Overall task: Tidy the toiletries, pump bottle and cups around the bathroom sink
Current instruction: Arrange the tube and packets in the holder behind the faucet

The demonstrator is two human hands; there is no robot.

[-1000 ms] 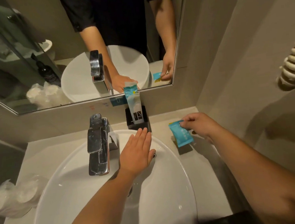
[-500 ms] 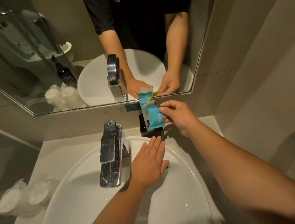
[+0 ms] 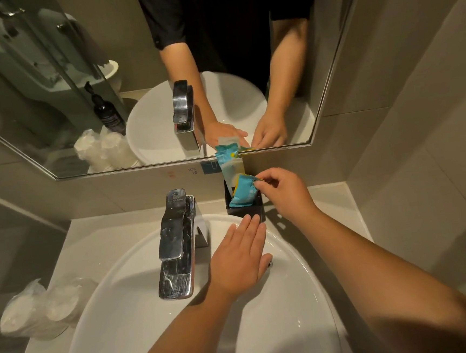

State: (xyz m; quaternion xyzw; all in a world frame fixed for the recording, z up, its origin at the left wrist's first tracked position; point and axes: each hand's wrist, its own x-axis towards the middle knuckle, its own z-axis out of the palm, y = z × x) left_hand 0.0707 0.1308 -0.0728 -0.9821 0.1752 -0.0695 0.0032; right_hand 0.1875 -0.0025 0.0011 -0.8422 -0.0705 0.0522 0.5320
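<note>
Because the black holder (image 3: 244, 205) stands at the back of the counter (image 3: 323, 196) against the wall, just behind the sink (image 3: 120, 313), the right hand (image 3: 285, 193) reaches over the rim and pinches the top corner of the small blue sachet (image 3: 245, 193) between thumb and fingertips, a grip that steers its lower end into the holder mouth. A taller sachet (image 3: 232, 166) already stands upright inside, leaning toward the mirror (image 3: 50, 93). The left hand (image 3: 240, 256) holds nothing: it lies flat, fingers extended and together, over the basin beside the faucet (image 3: 177, 243), probably as a brace. Wrapped cups (image 3: 40, 308) lie on the counter's left end, and the pump bottle is visible only as a mirror reflection; both appear still to be tidied
</note>
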